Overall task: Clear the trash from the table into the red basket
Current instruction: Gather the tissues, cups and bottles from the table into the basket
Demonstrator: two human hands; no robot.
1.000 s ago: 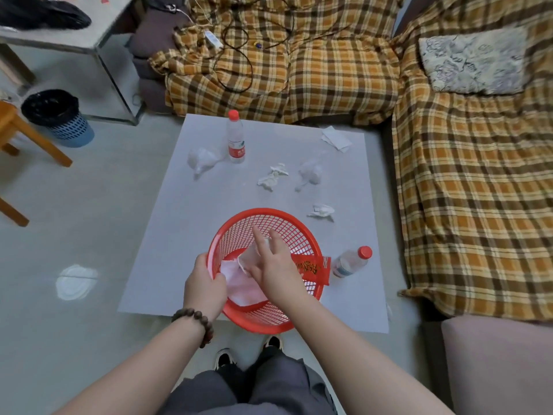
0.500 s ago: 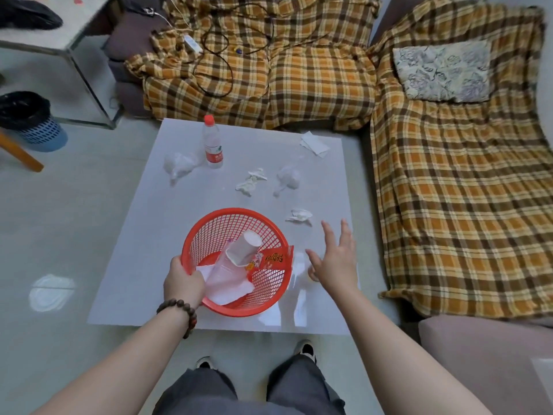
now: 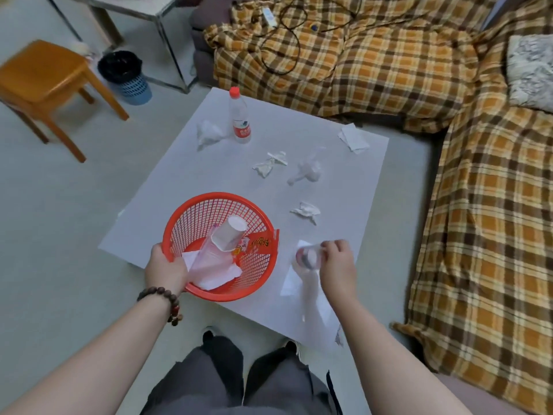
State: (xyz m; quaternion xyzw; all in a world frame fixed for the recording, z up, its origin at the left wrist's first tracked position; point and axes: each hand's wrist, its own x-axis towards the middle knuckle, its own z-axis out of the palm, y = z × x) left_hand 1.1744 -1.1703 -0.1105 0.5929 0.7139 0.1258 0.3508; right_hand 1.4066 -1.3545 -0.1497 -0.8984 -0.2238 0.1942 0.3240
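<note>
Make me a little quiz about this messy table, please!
1. True or false: the left hand holds the basket rim.
2. What does the right hand grip? A) a bottle B) a tissue C) a spoon
3. What colour is the cap on the upright bottle at the table's far side?

Key: 1 true; 2 A; 3 red.

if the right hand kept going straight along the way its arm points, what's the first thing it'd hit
Probably the crumpled tissue just beyond the right hand, which grips a blurred bottle; depth is unclear.
</note>
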